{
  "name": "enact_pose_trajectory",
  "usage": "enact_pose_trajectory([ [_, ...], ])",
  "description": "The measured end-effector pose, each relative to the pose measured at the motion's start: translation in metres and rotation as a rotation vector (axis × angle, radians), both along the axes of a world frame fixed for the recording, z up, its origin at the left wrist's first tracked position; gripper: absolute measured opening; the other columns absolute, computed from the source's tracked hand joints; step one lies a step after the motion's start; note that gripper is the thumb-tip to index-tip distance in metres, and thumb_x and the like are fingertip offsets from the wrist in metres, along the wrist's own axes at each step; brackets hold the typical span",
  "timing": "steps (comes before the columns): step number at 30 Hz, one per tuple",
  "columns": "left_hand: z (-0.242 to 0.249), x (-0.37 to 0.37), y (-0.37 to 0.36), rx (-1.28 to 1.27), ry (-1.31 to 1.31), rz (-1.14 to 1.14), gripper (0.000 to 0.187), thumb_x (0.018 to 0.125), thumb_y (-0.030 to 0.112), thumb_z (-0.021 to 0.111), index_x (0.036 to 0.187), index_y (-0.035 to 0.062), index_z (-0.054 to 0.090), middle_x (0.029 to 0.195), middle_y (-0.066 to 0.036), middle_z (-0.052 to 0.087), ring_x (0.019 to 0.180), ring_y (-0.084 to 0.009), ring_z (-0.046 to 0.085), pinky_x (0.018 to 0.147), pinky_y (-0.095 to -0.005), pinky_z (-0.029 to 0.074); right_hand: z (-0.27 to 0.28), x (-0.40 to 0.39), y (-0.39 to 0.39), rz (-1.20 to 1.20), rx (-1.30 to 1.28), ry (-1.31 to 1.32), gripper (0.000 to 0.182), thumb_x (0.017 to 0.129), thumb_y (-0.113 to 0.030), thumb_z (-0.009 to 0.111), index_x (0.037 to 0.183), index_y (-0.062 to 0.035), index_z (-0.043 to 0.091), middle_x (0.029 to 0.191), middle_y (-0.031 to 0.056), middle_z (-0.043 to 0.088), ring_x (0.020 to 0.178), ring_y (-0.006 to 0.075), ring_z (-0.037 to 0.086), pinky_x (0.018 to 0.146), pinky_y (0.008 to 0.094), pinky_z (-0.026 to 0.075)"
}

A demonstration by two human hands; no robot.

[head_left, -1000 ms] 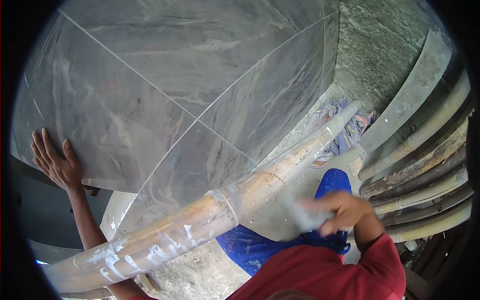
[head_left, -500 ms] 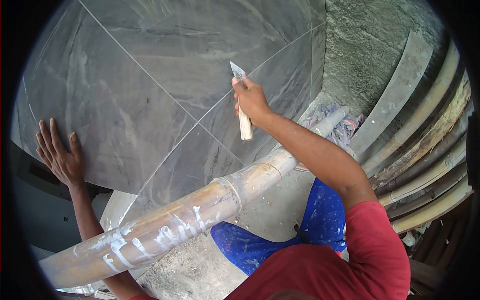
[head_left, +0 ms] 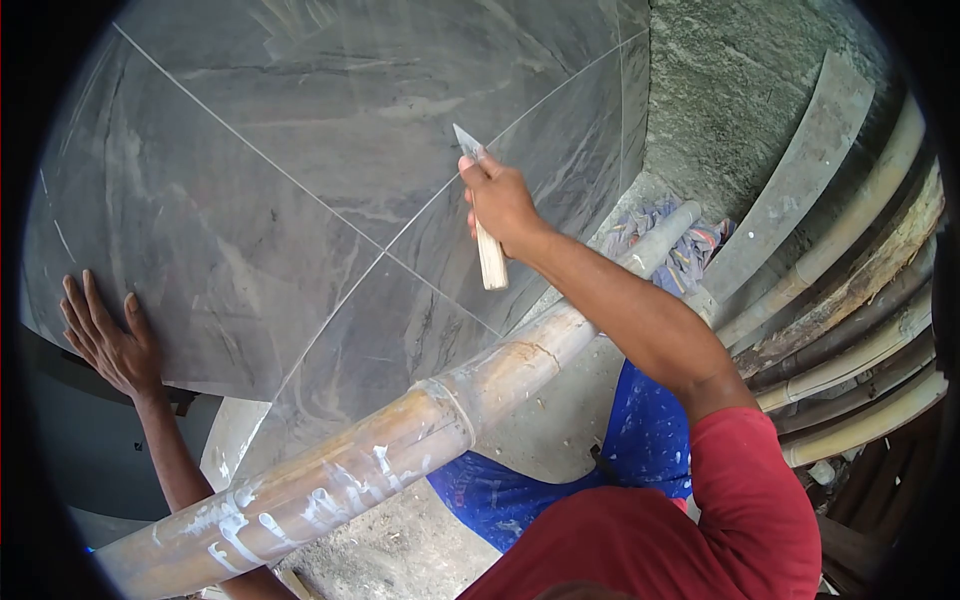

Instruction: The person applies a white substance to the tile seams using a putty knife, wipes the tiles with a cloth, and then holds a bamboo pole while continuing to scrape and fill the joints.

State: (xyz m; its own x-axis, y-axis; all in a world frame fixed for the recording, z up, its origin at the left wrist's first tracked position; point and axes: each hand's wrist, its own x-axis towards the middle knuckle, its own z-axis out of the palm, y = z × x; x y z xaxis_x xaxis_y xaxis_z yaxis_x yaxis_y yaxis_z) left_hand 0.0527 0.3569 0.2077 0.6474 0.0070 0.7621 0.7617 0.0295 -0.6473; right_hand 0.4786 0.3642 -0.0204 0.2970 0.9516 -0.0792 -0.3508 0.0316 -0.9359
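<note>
In the head view my right hand [head_left: 500, 208] is closed round the pale wooden handle [head_left: 490, 260] of a short pointed knife [head_left: 468, 140]. Its blade angles up and left, overlapping the gray marbled tiles [head_left: 330, 120] near a white joint line. At the far left my left hand [head_left: 112, 342] lies flat on the tile surface near its lower edge, fingers stretched out and thumb apart. A thick bamboo pole [head_left: 350, 470], smeared with white, crosses in front of my body and passes over my left forearm and under my right one.
Rough gray wall [head_left: 720, 110] borders the tiles on the right. A long flat board [head_left: 800, 170] and several bamboo poles [head_left: 850, 230] lean there. A crumpled cloth [head_left: 680, 245] lies by the pole's far end. Dusty concrete floor [head_left: 545, 420] shows beneath.
The view has shifted slightly, so tile lines and bamboo pole sit a little lower. My left hand appears lower in view, still flat; my right hand keeps its grip on the knife.
</note>
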Motion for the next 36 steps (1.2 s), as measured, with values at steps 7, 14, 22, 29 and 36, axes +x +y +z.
enact_pose_trajectory([
  [7, 0.000, -0.002, 0.002, -0.007, -0.022, 0.017, 0.060, 0.103, 0.054, 0.045, 0.155, 0.0236, 0.041, 0.162, -0.002, 0.036, 0.151, -0.0295, 0.030, 0.123, -0.0529, 0.021, -0.002, 0.003, 0.000, -0.004, 0.007, 0.031, 0.055, 0.105, -0.035, 0.053, 0.150, -0.0047, 0.041, 0.077, 0.0022, 0.050, 0.051, 0.0117, 0.050, 0.044, 0.0312, 0.048],
  [14, 0.002, -0.001, 0.001, -0.003, -0.023, 0.017, 0.060, 0.103, 0.054, 0.044, 0.155, 0.0232, 0.041, 0.163, -0.003, 0.036, 0.151, -0.0301, 0.031, 0.122, -0.0535, 0.021, -0.003, 0.009, 0.007, -0.024, -0.021, 0.045, 0.047, 0.104, -0.036, 0.055, 0.138, -0.0033, 0.049, 0.079, 0.0009, 0.049, 0.050, 0.0112, 0.049, 0.043, 0.0320, 0.047],
  [22, 0.000, -0.002, -0.001, -0.030, 0.005, 0.025, 0.060, 0.103, 0.054, 0.044, 0.155, 0.0226, 0.041, 0.162, -0.003, 0.037, 0.150, -0.0305, 0.031, 0.122, -0.0547, 0.021, -0.012, 0.006, 0.004, -0.003, -0.014, 0.050, 0.059, 0.105, -0.035, 0.054, 0.151, -0.0033, 0.038, 0.079, 0.0020, 0.048, 0.050, 0.0109, 0.049, 0.043, 0.0317, 0.047],
  [29, 0.001, -0.002, 0.001, -0.026, 0.007, 0.026, 0.060, 0.103, 0.053, 0.045, 0.154, 0.0226, 0.041, 0.162, -0.003, 0.037, 0.150, -0.0304, 0.032, 0.122, -0.0545, 0.021, -0.005, 0.005, -0.002, 0.045, 0.005, 0.005, 0.057, 0.106, -0.034, 0.051, 0.150, -0.0009, 0.038, 0.082, 0.0025, 0.049, 0.051, 0.0109, 0.050, 0.043, 0.0302, 0.047],
  [36, 0.001, -0.001, 0.000, -0.011, 0.002, 0.015, 0.059, 0.103, 0.052, 0.046, 0.154, 0.0234, 0.041, 0.162, -0.003, 0.037, 0.150, -0.0291, 0.032, 0.122, -0.0535, 0.021, -0.011, -0.004, 0.000, 0.071, 0.024, -0.070, 0.070, 0.106, -0.034, 0.049, 0.160, -0.0013, 0.017, 0.068, 0.0056, 0.054, 0.050, 0.0156, 0.055, 0.044, 0.0339, 0.050],
])
